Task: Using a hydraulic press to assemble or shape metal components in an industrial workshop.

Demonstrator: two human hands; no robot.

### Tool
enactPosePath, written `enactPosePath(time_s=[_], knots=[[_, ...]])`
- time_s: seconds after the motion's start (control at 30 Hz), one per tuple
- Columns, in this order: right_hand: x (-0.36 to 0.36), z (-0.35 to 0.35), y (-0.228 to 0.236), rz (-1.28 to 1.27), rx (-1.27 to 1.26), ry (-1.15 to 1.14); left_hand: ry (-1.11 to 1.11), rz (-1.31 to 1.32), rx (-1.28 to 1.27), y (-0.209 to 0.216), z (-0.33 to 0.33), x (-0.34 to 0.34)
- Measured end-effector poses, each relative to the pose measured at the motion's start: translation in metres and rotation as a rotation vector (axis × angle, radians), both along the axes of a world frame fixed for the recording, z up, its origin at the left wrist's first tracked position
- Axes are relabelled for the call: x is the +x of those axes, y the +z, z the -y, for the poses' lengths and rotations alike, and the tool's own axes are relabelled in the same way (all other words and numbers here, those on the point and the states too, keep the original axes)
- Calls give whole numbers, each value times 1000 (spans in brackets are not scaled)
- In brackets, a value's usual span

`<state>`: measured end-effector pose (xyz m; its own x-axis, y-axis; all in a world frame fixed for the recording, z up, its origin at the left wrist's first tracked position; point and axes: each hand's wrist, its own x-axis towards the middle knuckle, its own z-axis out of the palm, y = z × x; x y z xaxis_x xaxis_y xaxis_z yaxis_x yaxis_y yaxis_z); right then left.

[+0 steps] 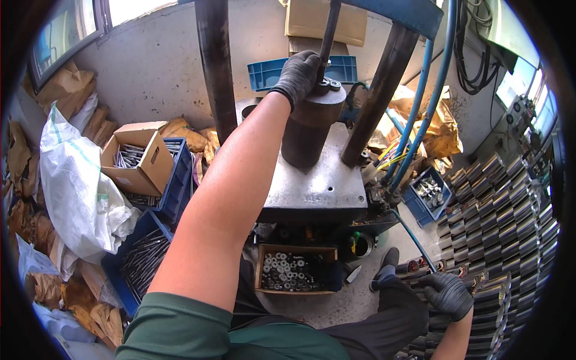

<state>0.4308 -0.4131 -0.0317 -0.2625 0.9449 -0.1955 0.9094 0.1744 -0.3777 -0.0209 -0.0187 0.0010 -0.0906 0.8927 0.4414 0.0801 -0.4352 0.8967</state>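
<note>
A grey glove covers my left hand (300, 75), stretched forward to the press, its fingers closed round the lower part of a dark metal rod (330, 30). The rod stands slightly tilted over a thick dark cylinder (305, 135). Small metal rings (333, 84) lie on top of that cylinder, partly hidden by the hand. The cylinder rests on the press's metal bed (282, 192). Low on the right, my gloved right hand (449, 294) is closed at the end of a thin blue lever (414, 237). Its fingertips are partly hidden.
Dark press columns (216, 66) flank the bed. A box of ring-shaped parts (324, 291) sits below it. To the left are blue crates of metal rods (120, 264), a cardboard box (157, 165) and a white sack (78, 186). Stacked shiny tubes (480, 222) fill the right.
</note>
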Motion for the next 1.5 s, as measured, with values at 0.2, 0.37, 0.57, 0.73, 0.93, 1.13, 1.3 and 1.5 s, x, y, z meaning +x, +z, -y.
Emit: enactPosePath(time_s=[0.2, 0.37, 0.57, 0.73, 0.93, 1.13, 1.3, 1.5], knots=[[-5, -2, 3, -186, 10, -149, 13, -2, -22, 2, 4, 1], [-8, -2, 10, -73, 89, -15, 19, -5, -27, 1, 2, -1], [4, -3, 2, -231, -152, -141, 27, -39, -4, 0, -3, 0], [3, -1, 2, -174, 104, -94, -13, 11, -13, 0, -1, 1], [-3, -4, 8, 29, -62, 47, -9, 35, -15, -2, -2, 0], [5, 0, 1, -198, -70, -78, 24, -33, 21, -3, -8, 0], [6, -4, 2, -22, -124, 15, 17, -6, 5, -2, -2, 2], [13, -1, -10, -235, -29, -138, 42, -47, -1, 0, -1, -1]])
